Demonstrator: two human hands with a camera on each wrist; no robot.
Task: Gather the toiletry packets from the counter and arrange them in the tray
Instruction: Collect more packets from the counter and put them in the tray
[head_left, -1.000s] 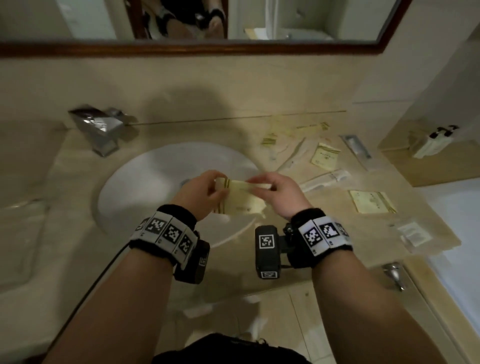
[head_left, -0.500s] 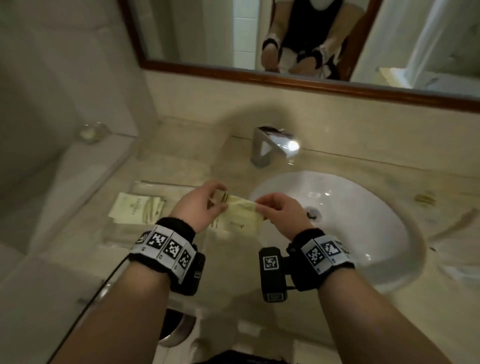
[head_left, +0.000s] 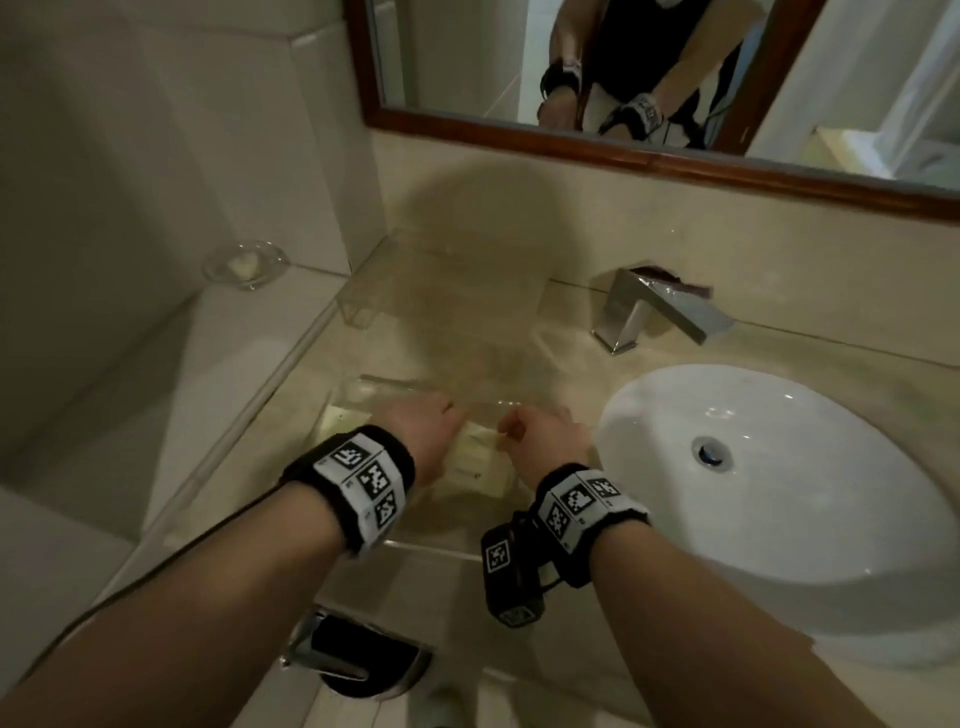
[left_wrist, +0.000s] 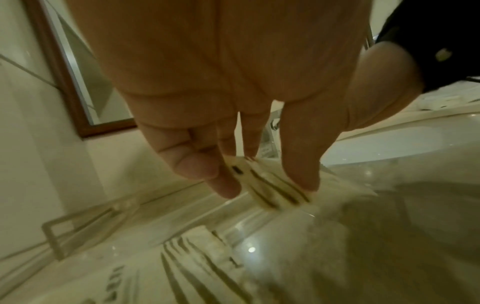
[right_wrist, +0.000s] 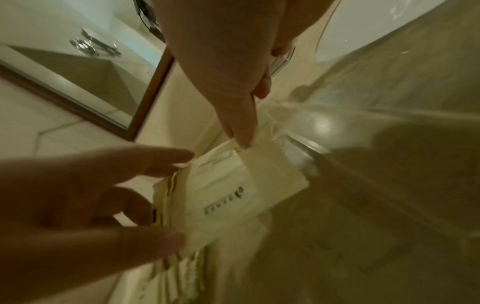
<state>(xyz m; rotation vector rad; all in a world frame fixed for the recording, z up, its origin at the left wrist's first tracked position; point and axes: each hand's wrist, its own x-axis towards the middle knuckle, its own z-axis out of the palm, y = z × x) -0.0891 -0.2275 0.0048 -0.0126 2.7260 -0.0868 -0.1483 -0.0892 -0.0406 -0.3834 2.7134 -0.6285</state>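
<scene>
cream packet (head_left: 475, 460) stretched between both grips above clear tray (head_left: 363, 387), left hand (head_left: 423, 434) pinching striped end, right hand (head_left: 545, 441) pinching opposite edge, apparently another packet (left_wrist: 187, 253) beneath

Left hand (left_wrist: 233, 86) pinching striped packet (left_wrist: 275, 185), clear tray (left_wrist: 62, 232) below

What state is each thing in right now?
Left hand: pinching the packet's striped end.
Right hand: pinching the packet's other end.
Packet: held flat, low over the tray.
Tray: clear, on the counter, another packet already inside.
Faucet: no water running.
Sink: empty.
</scene>
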